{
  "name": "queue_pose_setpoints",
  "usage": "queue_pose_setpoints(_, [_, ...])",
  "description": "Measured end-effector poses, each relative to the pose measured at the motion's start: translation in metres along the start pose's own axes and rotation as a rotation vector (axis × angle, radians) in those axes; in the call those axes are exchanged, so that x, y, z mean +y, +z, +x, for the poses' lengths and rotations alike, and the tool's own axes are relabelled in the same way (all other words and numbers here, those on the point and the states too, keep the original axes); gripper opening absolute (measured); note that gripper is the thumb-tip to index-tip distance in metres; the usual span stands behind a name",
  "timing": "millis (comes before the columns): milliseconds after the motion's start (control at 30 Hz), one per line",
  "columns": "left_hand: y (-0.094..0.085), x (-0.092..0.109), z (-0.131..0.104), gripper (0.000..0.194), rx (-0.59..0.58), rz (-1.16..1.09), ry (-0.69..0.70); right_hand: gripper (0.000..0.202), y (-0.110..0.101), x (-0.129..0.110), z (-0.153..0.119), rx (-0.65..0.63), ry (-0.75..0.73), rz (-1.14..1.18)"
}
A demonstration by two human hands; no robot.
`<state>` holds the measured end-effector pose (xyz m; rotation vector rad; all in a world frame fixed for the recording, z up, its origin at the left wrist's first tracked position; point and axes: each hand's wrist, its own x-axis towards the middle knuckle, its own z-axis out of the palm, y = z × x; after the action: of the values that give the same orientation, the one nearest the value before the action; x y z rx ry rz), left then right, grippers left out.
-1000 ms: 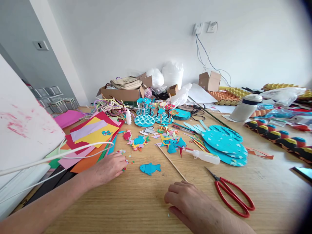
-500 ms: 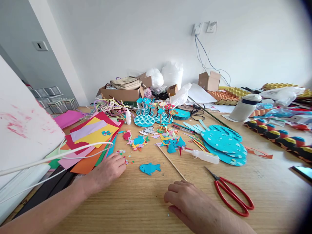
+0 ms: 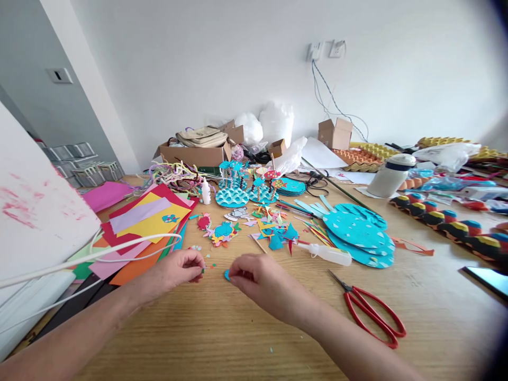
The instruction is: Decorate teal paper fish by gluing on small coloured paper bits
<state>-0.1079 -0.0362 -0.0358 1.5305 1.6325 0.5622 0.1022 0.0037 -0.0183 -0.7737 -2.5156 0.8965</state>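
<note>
My left hand (image 3: 184, 269) is closed in a pinch beside the small coloured paper dots (image 3: 212, 266), and a tiny green bit shows at its fingertips. A blue paper fish (image 3: 226, 275) lies mostly hidden under my right hand (image 3: 254, 275), whose fingers are pinched together at the fish's head end. Just beyond that hand, the end of a thin wooden stick (image 3: 259, 243) rests on the table. Red-handled scissors (image 3: 371, 309) lie to the right, blades pointing away. A glue bottle (image 3: 329, 254) lies on its side behind them.
Coloured paper sheets (image 3: 138, 227) and a white cable (image 3: 130, 242) are at left. Cut paper fish (image 3: 223, 232), blue wave stands (image 3: 232, 197) and blue paper discs (image 3: 357, 227) fill the middle. Painted egg-carton strips (image 3: 448, 225), a white cup (image 3: 391, 177) and a phone (image 3: 486, 280) are at right.
My right hand has moved forward and left onto the blue paper fish, covering most of it. My left hand has drawn its fingers into a pinch by the dots. The view has shifted slightly.
</note>
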Motion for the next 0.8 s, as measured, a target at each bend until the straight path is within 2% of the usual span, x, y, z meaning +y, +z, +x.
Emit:
queue_pose_setpoints(67, [0.001,0.001,0.001,0.017,-0.01,0.016,0.017,0.013,0.005,-0.002,0.016,0.02,0.034,-0.004])
queue_pose_setpoints(267, [0.002,0.008,0.006,0.015,0.043,0.356,0.116,0.018,0.016,-0.007,0.039,-0.035,0.03,-0.168])
queue_pose_setpoints(500, [0.008,0.013,0.009,0.017,0.078,0.456,0.148,0.018,0.023,-0.002,0.042,-0.021,0.122,-0.342])
queue_pose_setpoints(800, [0.009,0.007,0.014,0.018,0.053,0.48,0.206,0.021,0.023,-0.001,0.042,-0.071,0.157,-0.277])
